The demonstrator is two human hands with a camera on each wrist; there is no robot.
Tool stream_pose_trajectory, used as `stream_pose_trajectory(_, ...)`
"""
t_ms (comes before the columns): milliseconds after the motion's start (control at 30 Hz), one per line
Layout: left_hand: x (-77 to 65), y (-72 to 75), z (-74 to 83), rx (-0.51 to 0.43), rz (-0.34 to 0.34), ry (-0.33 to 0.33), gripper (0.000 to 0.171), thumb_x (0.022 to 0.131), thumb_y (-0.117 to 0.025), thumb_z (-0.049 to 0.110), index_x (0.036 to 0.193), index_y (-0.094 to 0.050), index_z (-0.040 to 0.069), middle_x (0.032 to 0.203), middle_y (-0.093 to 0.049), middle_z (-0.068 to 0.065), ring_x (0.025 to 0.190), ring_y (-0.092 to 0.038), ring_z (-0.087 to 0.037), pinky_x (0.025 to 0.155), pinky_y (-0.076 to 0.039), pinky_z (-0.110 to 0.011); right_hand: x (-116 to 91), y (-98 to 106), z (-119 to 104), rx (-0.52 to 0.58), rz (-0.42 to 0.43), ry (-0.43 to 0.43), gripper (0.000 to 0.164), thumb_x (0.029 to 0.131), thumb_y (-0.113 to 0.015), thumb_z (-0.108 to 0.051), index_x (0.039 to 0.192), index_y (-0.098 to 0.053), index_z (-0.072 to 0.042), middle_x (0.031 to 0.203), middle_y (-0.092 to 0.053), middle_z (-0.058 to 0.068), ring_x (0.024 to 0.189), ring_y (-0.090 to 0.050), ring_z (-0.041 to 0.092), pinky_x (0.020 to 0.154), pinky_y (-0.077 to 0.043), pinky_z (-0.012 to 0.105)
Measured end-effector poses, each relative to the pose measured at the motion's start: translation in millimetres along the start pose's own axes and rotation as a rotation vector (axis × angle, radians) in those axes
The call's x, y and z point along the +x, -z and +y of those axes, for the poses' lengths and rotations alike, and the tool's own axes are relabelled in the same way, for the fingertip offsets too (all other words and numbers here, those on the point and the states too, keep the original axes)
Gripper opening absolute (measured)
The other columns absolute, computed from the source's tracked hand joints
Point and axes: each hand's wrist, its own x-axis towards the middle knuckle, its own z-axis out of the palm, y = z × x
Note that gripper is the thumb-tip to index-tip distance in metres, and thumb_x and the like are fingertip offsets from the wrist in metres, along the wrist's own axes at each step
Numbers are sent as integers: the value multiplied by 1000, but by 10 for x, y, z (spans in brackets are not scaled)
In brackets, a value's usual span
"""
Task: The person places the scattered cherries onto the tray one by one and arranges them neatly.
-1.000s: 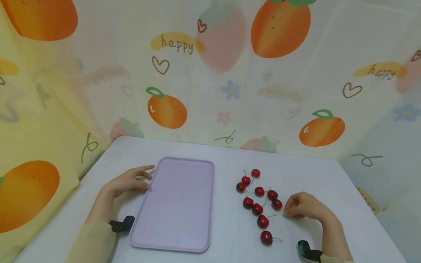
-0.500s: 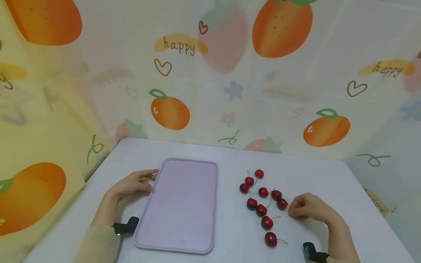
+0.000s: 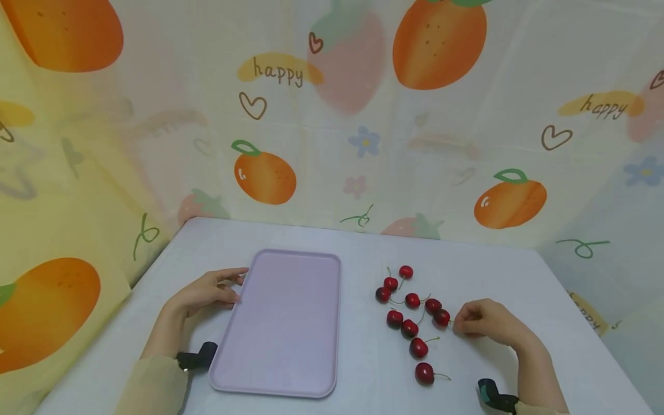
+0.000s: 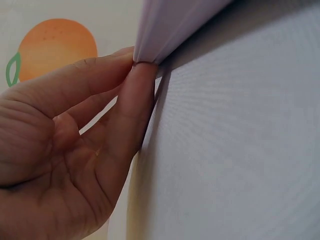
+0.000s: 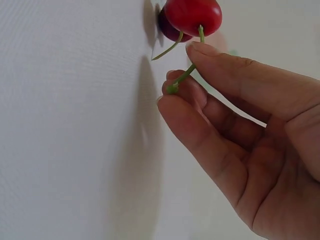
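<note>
Uncurled left hand (image 3: 204, 293) touches tray (image 3: 280, 325); right hand (image 3: 486, 320) seemingly pinches stem (image 5: 185, 75) of cherry (image 5: 195, 14): likely light, slippery, best held there.

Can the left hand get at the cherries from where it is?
Probably not without moving: the left hand holds the left edge of the lilac tray, whose full width lies between it and the cherries. Nothing tall seems to block a reach across, though.

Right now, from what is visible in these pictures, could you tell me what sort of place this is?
Probably a small indoor tabletop recording set-up, though I cannot be certain: a fruit-printed backdrop stands close behind a white table, and the person wears black devices at both wrists.
</note>
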Motion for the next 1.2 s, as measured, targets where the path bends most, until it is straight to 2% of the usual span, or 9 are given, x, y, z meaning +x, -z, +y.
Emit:
stream_pose_trajectory(267, 3, 8, -5, 5, 0, 5, 72, 80, -68, 9, 143, -35, 8, 131, -41, -21, 88, -58, -13, 75, -57, -25, 31, 21, -138, 20, 49, 6, 20, 85, -65, -25, 94, -67, -7, 90, -67, 6, 78, -61, 14, 72, -57, 27)
stream_pose_trajectory(433, 12, 9, 6, 5, -3, -1, 71, 80, -68, 8, 143, -35, 8, 131, -41, -21, 88, -58, -13, 75, -57, -26, 63, 70, -290, 21, 73, 61, 24, 86, -65, -27, 96, -67, -5, 89, -68, 9, 77, -61, 14, 70, -56, 23)
stream_pose_trajectory(667, 36, 20, 28, -5, -9, -8, 71, 80, -67, 8, 143, -35, 8, 132, -42, -21, 88, -58, -11, 75, -56, -25, 156, 110, -495, -2, 99, 98, 23, 87, -64, -26, 98, -67, -6, 91, -68, 10, 79, -62, 15, 73, -57, 26)
stream_pose_trajectory(1000, 0, 17, 35, -15, -11, -7, 72, 80, -67, 8, 144, -33, 6, 132, -41, -22, 86, -58, -10, 74, -57, -25, 367, 14, -847, -14, 100, 165, 18, 86, -64, -24, 92, -66, -8, 89, -67, 14, 76, -64, 23, 72, -55, 29)
stream_pose_trajectory(1200, -20, 2, 16, -30, -15, -12, 73, 80, -67, 7, 144, -33, 5, 132, -40, -23, 86, -58, -9, 74, -57, -25, 510, -60, -1100, 5, 72, 228, 12, 87, -63, -21, 90, -66, -10, 84, -67, 7, 78, -66, 23, 74, -57, 31)
